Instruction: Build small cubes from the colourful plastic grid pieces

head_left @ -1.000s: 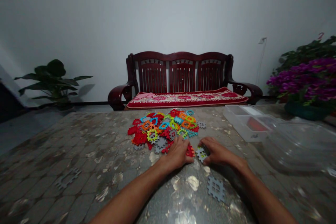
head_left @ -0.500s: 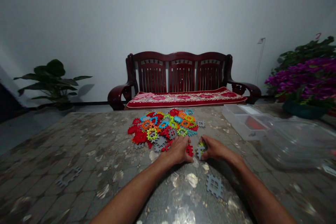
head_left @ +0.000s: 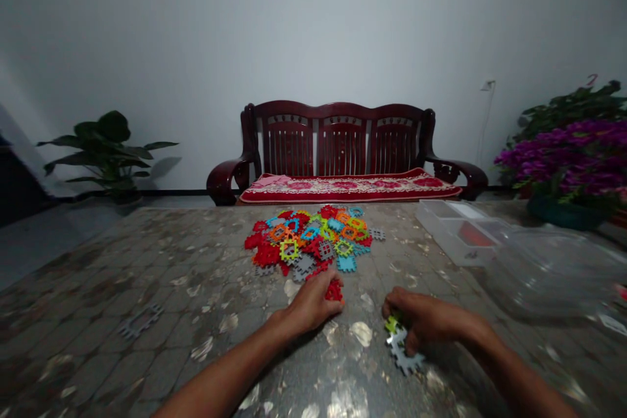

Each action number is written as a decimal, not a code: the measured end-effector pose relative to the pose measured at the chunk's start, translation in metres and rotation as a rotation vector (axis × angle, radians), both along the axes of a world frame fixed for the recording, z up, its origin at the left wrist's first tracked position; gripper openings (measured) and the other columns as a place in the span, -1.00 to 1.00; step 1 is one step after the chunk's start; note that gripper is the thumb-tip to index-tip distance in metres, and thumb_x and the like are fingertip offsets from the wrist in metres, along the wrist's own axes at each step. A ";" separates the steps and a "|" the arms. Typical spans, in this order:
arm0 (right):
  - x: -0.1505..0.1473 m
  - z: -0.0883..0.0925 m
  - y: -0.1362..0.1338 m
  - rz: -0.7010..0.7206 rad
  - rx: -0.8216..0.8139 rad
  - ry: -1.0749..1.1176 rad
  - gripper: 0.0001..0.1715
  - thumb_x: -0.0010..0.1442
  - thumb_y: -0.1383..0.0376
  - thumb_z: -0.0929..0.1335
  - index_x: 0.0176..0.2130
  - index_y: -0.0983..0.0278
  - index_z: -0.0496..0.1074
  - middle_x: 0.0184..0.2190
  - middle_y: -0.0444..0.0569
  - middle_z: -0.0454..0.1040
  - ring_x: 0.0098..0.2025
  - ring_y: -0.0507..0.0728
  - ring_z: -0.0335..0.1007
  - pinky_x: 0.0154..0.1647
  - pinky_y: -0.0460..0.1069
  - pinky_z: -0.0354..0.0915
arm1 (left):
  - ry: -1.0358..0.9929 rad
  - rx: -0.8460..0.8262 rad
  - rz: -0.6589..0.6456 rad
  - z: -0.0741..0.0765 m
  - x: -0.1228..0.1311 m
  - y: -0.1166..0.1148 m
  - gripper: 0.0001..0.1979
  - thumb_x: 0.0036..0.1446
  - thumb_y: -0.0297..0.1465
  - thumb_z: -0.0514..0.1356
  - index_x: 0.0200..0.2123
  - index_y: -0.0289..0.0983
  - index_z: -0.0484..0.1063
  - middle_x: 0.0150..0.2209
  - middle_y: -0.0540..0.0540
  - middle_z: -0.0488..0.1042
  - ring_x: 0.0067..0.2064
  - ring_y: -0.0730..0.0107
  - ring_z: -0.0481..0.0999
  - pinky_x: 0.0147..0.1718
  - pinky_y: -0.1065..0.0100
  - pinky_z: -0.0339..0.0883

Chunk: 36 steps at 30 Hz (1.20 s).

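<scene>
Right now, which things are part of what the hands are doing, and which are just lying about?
Part of it:
left hand, gripping red pieces
right hand, gripping a green piece
gray piece by the right hand
colourful pile

Seemingly just about:
clear box, clear tub
purple flowers, leafy plant
bench

The patterned tabletop (head_left: 215, 297) bears heaped coloured tiles (head_left: 308, 245) toward its far side; a gray frame (head_left: 129, 330) lies apart at left, a translucent box (head_left: 443, 236) and clear container (head_left: 543, 274) at right.

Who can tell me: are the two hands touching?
No: patterned tabletop shows between the left hand and the right hand.
</scene>
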State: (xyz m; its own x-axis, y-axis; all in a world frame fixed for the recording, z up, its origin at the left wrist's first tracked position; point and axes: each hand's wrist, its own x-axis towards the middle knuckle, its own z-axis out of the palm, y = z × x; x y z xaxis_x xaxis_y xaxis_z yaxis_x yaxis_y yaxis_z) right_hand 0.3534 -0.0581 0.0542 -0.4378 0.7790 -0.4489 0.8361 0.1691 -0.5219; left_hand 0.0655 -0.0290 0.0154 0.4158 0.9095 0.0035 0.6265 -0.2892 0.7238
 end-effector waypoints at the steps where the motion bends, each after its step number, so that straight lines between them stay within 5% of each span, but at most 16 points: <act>1: -0.002 -0.002 -0.001 0.020 0.024 -0.025 -0.36 -0.23 0.28 0.58 -0.09 0.17 0.49 -0.08 -0.11 0.41 -0.08 0.20 0.36 -0.10 0.00 0.29 | 0.000 0.021 0.016 0.000 -0.005 0.000 -0.66 -0.02 -0.46 0.31 -0.12 -0.20 0.44 -0.13 -0.03 0.57 -0.09 0.25 0.54 -0.10 0.32 0.34; 13: -0.014 0.001 -0.002 -0.006 0.026 -0.241 -0.34 -0.29 0.33 0.57 -0.12 0.14 0.46 -0.24 -0.18 0.46 -0.16 0.19 0.39 -0.22 0.00 0.23 | -0.054 0.209 0.101 -0.003 -0.042 0.004 -0.67 0.11 -0.52 0.18 -0.05 -0.14 0.47 0.03 -0.09 0.62 0.10 0.17 0.57 0.13 0.19 0.38; 22: -0.011 -0.005 -0.005 0.028 0.101 -0.247 -0.50 -0.28 0.28 0.54 -0.25 0.17 0.44 -0.14 -0.11 0.45 -0.15 0.21 0.39 -0.15 0.04 0.27 | -0.202 0.292 0.228 -0.017 -0.053 0.003 -0.71 0.15 -0.48 0.19 -0.05 -0.15 0.50 -0.04 -0.09 0.64 0.04 0.19 0.61 0.11 0.18 0.44; 29: -0.016 -0.001 -0.005 -0.028 -0.010 -0.284 -0.46 -0.33 0.37 0.52 -0.26 0.16 0.41 -0.29 -0.19 0.45 -0.24 0.15 0.34 -0.29 -0.02 0.19 | -0.245 0.291 0.271 -0.020 -0.054 0.005 -0.72 0.15 -0.45 0.19 -0.06 -0.15 0.50 -0.05 -0.09 0.65 0.02 0.19 0.62 0.10 0.15 0.47; 36: -0.022 -0.004 0.032 -0.133 -0.112 0.144 -0.55 -0.28 0.35 0.50 -0.30 0.22 0.42 -0.42 -0.23 0.46 -0.33 0.08 0.35 -0.34 -0.07 0.22 | -0.309 0.279 0.392 -0.027 -0.059 0.010 -0.70 0.14 -0.39 0.19 -0.03 -0.16 0.49 -0.02 -0.10 0.65 0.05 0.17 0.62 0.15 0.10 0.43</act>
State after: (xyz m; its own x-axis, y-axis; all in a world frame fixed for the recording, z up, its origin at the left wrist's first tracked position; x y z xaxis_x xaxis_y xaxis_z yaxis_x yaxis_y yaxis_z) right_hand 0.3315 -0.0257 0.0501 -0.4005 0.7830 -0.4759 0.7629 -0.0028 -0.6465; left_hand 0.0067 -0.0194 -0.0113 -0.0114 0.9426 0.3336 0.4971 -0.2841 0.8199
